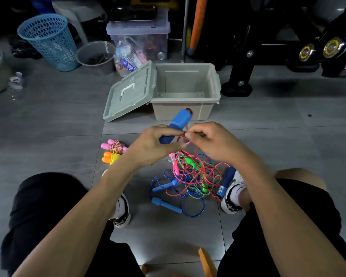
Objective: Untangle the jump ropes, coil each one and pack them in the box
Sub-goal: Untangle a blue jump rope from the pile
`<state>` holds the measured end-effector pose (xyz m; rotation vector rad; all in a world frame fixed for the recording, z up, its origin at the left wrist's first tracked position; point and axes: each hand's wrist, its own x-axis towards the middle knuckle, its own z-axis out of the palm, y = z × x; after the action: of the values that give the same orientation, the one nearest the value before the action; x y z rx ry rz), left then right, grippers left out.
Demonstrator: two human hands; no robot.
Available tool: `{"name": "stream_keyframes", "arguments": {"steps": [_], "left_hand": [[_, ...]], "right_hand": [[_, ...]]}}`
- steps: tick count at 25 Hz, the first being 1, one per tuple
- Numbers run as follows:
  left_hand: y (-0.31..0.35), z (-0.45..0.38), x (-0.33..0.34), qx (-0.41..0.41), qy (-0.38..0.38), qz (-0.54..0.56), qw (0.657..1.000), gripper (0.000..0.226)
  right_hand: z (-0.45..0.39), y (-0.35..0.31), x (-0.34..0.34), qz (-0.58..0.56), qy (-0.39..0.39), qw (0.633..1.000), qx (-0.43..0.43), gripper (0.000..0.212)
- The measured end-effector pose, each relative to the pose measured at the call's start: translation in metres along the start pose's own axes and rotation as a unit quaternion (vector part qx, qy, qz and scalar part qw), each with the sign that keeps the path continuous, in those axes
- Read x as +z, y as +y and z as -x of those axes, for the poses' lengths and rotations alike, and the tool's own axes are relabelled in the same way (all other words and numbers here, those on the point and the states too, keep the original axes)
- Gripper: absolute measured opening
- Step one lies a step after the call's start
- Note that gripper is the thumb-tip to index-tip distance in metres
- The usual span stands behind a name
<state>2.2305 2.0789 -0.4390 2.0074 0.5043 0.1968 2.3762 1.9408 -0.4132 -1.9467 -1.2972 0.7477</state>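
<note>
Above the grey floor, the left hand grips a blue jump rope handle, and the right hand pinches its red cord. Below them lies the tangle of jump ropes, between two shoes. Two coiled ropes, pink and orange, lie left of it. Behind stands the open grey box, its lid leaning against it.
</note>
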Motion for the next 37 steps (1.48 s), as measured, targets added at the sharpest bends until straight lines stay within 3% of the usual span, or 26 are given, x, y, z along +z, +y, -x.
{"name": "stream_keyframes", "arguments": {"steps": [2,3,5,7,9,10,13,15,16,17,19,21,22,24,26,28,30,32,35,37], "left_hand": [[0.001,0.002,0.004,0.057,0.054,-0.053,0.996,0.008],[-0.002,0.000,0.002,0.042,0.101,-0.088,0.990,0.004],[-0.018,-0.006,-0.009,-0.072,0.159,-0.155,0.972,0.009],[-0.032,-0.011,-0.023,-0.231,0.119,-0.217,0.941,0.017],[-0.036,-0.010,-0.024,-0.300,0.050,-0.255,0.918,0.023],[-0.033,-0.010,-0.020,-0.272,0.034,-0.253,0.928,0.024],[-0.003,-0.013,-0.003,-0.072,0.014,-0.121,0.990,0.021],[0.009,-0.016,0.004,0.010,0.036,-0.077,0.996,0.011],[0.007,-0.018,0.004,0.007,0.073,-0.093,0.993,0.011],[0.002,-0.021,0.000,-0.025,0.108,-0.121,0.986,0.013],[-0.012,-0.025,-0.011,-0.169,0.125,-0.177,0.961,0.019],[-0.019,-0.025,-0.019,-0.303,0.077,-0.224,0.923,0.024],[-0.020,-0.026,-0.019,-0.311,0.056,-0.243,0.917,0.026],[-0.010,-0.025,-0.014,-0.229,0.039,-0.212,0.949,0.025],[0.011,-0.021,-0.005,-0.102,0.028,-0.097,0.990,0.027],[0.027,-0.018,0.005,0.012,0.040,-0.040,0.998,0.017],[0.027,-0.019,0.007,0.052,0.101,-0.085,0.990,0.007],[0.013,-0.023,-0.001,-0.032,0.151,-0.180,0.971,0.011],[-0.006,-0.025,-0.020,-0.308,0.093,-0.282,0.904,0.020],[-0.004,-0.023,-0.021,-0.311,0.059,-0.242,0.917,0.021]], "right_hand": [[0.000,-0.001,0.003,-0.006,-0.002,1.000,0.009,0.027],[0.001,0.000,-0.001,-0.012,0.007,1.000,0.018,0.025],[0.005,0.003,-0.013,-0.017,0.040,0.999,0.023,0.024],[0.009,0.007,-0.025,-0.029,0.070,0.997,0.017,0.023],[0.011,0.008,-0.028,-0.035,0.072,0.997,0.017,0.022],[0.010,0.007,-0.026,-0.030,0.068,0.997,0.022,0.022],[0.004,0.001,-0.018,-0.014,0.071,0.997,0.027,0.024],[0.001,-0.003,-0.014,-0.018,0.072,0.997,0.021,0.024],[0.001,-0.004,-0.013,-0.018,0.069,0.997,0.023,0.024],[0.002,-0.005,-0.014,-0.016,0.064,0.997,0.027,0.024],[0.006,-0.006,-0.021,-0.023,0.069,0.997,0.024,0.022],[0.011,-0.004,-0.035,-0.046,0.099,0.994,0.021,0.023],[0.012,-0.003,-0.040,-0.053,0.111,0.992,0.022,0.024],[0.012,0.000,-0.043,-0.048,0.116,0.992,0.024,0.025],[0.007,0.000,-0.035,-0.028,0.088,0.995,0.032,0.024],[0.003,-0.001,-0.024,-0.023,0.063,0.997,0.031,0.024],[-0.001,-0.001,-0.019,-0.030,0.062,0.997,0.029,0.022],[-0.001,0.000,-0.023,-0.040,0.075,0.996,0.040,0.022],[0.000,0.004,-0.031,-0.054,0.105,0.991,0.057,0.026],[0.000,0.004,-0.031,-0.067,0.097,0.991,0.058,0.024]]}}
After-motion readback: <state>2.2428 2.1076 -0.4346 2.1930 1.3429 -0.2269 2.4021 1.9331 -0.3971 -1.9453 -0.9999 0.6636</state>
